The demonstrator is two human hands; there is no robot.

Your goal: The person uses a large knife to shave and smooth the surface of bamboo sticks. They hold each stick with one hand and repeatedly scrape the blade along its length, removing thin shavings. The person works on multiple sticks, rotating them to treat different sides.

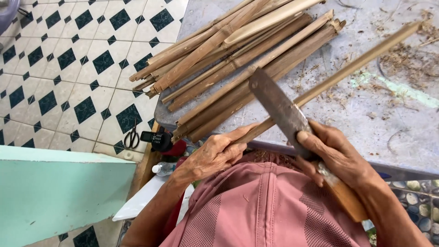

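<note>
the left hand is curled shut around the near end of a long, thin, pale bamboo strip, which runs from the lap up and away across the grey, scuffed tabletop toward the far right corner. the right hand is wrapped tight about the brown wooden handle of a broad, dark, worn steel knife, thumb pressed on the back of the blade, whose edge lies against the strip just beyond the left fingers. judging from how things lie, the shaving of this strip is only at its near end, with most of its length ahead of the blade; dry shavings and fibres scattered on the table suggest some work is done, while a heap of rough brown bamboo stalks lies untouched just beside the strip. that heap crowds the left side of the table. on the patterned tile floor below lie small black scissors, a black handset and a small plastic bottle, well apart from the hands.
</note>
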